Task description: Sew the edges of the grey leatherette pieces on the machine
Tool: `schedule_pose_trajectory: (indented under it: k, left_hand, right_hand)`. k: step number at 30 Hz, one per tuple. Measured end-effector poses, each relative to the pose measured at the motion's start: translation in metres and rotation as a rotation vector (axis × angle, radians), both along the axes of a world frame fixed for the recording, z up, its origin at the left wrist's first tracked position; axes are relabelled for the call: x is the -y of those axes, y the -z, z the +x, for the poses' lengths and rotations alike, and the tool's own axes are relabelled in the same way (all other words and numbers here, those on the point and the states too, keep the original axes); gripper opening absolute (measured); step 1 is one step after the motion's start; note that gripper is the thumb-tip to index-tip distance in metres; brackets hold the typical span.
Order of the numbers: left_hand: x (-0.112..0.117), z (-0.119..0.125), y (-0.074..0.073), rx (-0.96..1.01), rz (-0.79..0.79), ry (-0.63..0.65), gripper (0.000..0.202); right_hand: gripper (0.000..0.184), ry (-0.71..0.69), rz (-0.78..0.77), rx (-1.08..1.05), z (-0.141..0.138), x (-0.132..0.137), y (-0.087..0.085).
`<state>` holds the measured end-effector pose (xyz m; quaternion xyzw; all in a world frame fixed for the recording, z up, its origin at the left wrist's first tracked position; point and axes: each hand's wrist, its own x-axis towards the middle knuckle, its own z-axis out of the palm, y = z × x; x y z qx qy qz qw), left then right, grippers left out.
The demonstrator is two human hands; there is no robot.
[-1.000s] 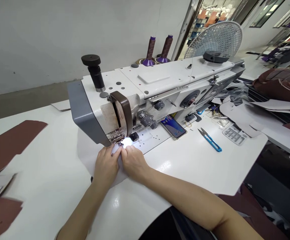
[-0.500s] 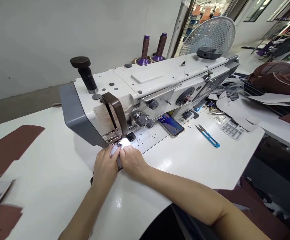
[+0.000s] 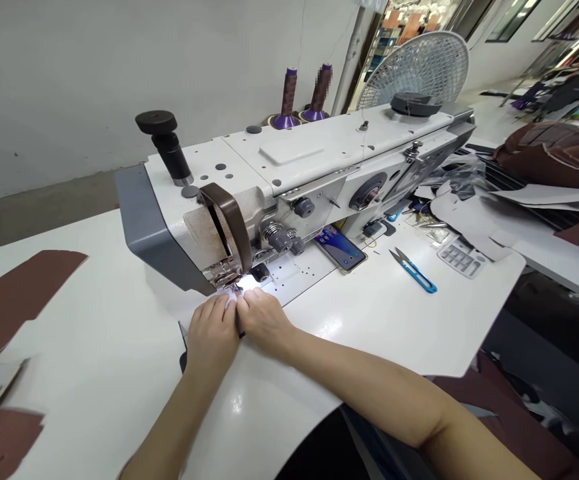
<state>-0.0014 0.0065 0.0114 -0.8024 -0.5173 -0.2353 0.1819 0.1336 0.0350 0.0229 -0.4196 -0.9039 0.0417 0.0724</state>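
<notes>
A white sewing machine (image 3: 289, 160) stands on the table, its lamp lighting the presser foot (image 3: 235, 287). Just in front of the foot, my left hand (image 3: 212, 330) bends its fingers down over a pale piece of material (image 3: 182, 303), which extends to the left behind the machine head. Close against it, my right hand (image 3: 264, 317) has its fingers curled and pressed together on the same piece, with thumb and fingertips by the foot. The part under both hands is mostly hidden.
Blue thread snips (image 3: 415, 270) and a phone (image 3: 340, 248) lie right of my hands. Brown cut pieces (image 3: 19, 297) are at the left. Two brown thread cones (image 3: 289, 93) and a fan (image 3: 419, 67) stand behind. Brown and pale pieces (image 3: 544, 153) pile up at the right.
Both hands stay by the presser foot. The left fingers have drawn slightly back from it, and the pale piece behind has shifted a little. The view has moved slightly.
</notes>
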Motion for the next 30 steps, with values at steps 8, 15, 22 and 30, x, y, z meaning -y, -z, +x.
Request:
schedule_pose_trajectory:
  k: [8, 15, 22, 30]
  left_hand:
    - [-0.003, -0.005, 0.013, 0.071, -0.094, -0.01, 0.028]
    - [-0.013, -0.018, 0.019, 0.141, -0.154, -0.006, 0.04]
    - [-0.015, -0.021, 0.022, 0.134, -0.141, -0.011, 0.041]
    - [-0.015, -0.02, 0.022, 0.137, -0.14, -0.021, 0.042]
  right_hand:
    - [0.018, 0.04, 0.042, -0.036, 0.0, -0.001, 0.009]
    - [0.016, 0.043, 0.085, -0.034, 0.0, 0.0, 0.013]
    - [0.017, 0.065, 0.062, -0.026, -0.001, 0.001, 0.011]
    - [0.017, 0.084, 0.05, -0.014, -0.002, 0.0, 0.01]
